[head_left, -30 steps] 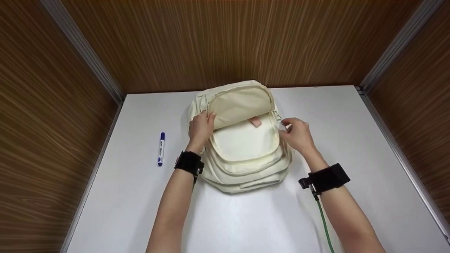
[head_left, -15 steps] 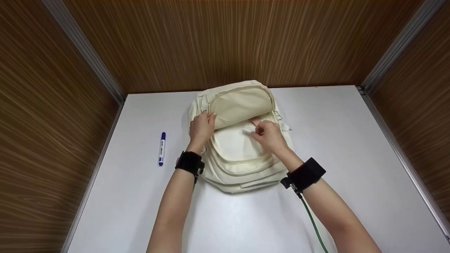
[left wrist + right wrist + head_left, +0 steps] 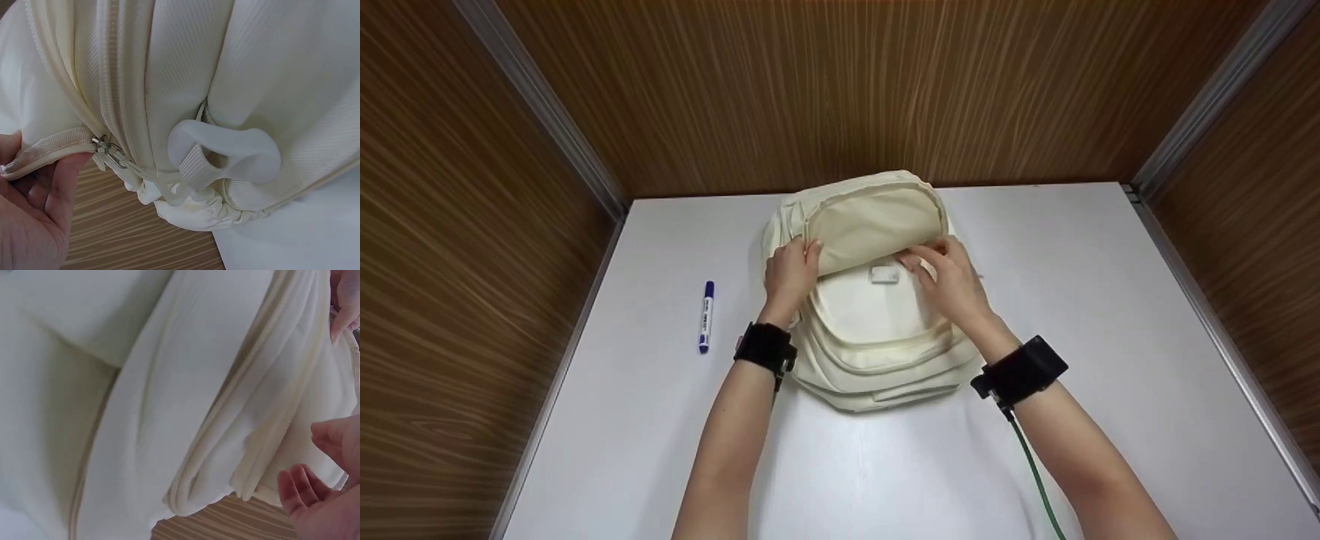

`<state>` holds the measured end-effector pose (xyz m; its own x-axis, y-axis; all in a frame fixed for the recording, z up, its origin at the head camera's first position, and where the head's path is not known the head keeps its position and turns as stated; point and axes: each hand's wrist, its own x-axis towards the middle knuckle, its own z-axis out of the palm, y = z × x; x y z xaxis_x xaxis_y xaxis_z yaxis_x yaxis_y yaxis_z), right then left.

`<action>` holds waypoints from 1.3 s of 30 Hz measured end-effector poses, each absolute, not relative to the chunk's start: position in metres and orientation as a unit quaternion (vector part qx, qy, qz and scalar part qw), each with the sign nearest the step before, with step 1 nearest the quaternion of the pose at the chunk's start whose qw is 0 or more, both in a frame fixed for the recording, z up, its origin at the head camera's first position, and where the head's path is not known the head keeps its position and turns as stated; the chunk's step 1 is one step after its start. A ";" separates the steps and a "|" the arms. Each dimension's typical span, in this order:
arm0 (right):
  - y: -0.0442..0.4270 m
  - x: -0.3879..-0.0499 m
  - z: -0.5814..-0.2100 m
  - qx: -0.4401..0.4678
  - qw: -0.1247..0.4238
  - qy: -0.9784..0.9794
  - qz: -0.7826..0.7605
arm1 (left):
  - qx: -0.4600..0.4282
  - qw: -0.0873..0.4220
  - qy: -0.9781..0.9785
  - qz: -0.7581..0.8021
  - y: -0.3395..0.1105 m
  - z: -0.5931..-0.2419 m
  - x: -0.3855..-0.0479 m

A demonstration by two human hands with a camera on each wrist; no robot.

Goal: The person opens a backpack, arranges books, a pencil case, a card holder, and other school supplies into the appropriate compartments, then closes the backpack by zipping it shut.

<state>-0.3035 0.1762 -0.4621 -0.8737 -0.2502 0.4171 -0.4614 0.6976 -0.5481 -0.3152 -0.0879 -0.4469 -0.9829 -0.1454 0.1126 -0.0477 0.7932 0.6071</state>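
A cream backpack (image 3: 877,375) lies on the table, its front pocket unzipped and the flap (image 3: 877,225) folded up. My left hand (image 3: 791,271) pinches the flap's zipper edge on the left side; in the left wrist view the zipper tape (image 3: 50,149) runs between thumb and fingers. Over the right side of the opening reaches my right hand (image 3: 952,281), fingertips at the flap's lower edge. The right wrist view shows its thumb and fingers (image 3: 323,433) apart, with nothing seen between them. A small white rectangular item (image 3: 884,274) rests in the opening.
A blue-capped marker (image 3: 706,317) lies on the white table (image 3: 607,390) left of the backpack. Wood-grain panels (image 3: 840,90) enclose the back and sides. A green cable (image 3: 1039,480) trails from the right wrist's black strap.
My right hand has moved from the backpack's right side over the opening and let go of the small white item there. The pink piece seen earlier is mostly hidden. My left hand stays put.
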 end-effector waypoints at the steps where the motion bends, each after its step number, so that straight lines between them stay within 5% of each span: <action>1: 0.179 -0.306 -0.463 0.189 0.171 -0.913 0.318 | 0.050 0.076 -0.943 -0.319 -0.088 -0.447 -0.315; 11: 0.197 -0.336 -0.467 0.201 0.076 -0.910 0.356 | 0.021 0.067 -0.912 -0.404 -0.098 -0.452 -0.311; 21: 0.203 -0.347 -0.469 0.237 0.138 -0.898 0.344 | -0.067 0.080 -0.834 -0.542 -0.124 -0.468 -0.296; 30: 0.203 -0.347 -0.468 0.245 0.188 -0.906 0.289 | 0.087 0.192 -0.922 -0.324 -0.168 -0.484 -0.284; 39: 0.200 -0.346 -0.469 0.209 0.199 -0.911 0.294 | 0.210 0.078 -0.950 -0.219 -0.204 -0.503 -0.265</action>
